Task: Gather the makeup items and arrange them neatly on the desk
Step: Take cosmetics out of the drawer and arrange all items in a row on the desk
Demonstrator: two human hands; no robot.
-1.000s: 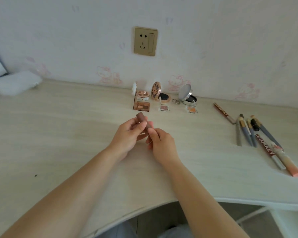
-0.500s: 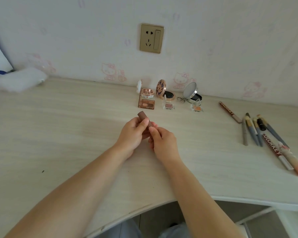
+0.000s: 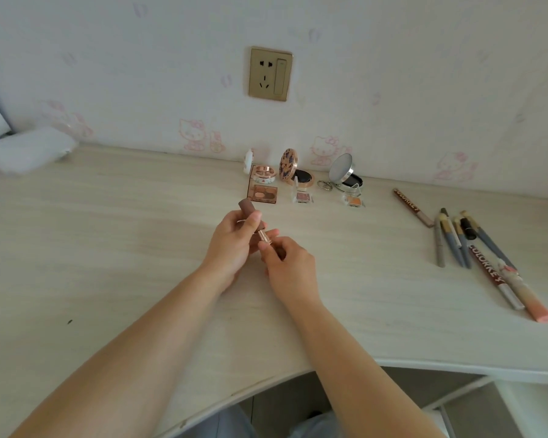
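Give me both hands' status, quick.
Left hand: grips the brown lipstick cap.
Right hand: pinches the lipstick base, cap partly pulled off.

Just one head cam, looking forward and down over the pale wood-grain desk point(image 3: 108, 248), close up, toward the white cartoon-cat wallpapered wall point(image 3: 393, 74).

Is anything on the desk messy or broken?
Nothing looks broken or spilled. The pens and pencils at the right lie in a loose, crossed heap, not lined up. The compacts by the wall stand open. Both hands hold a lipstick pulled partly apart.
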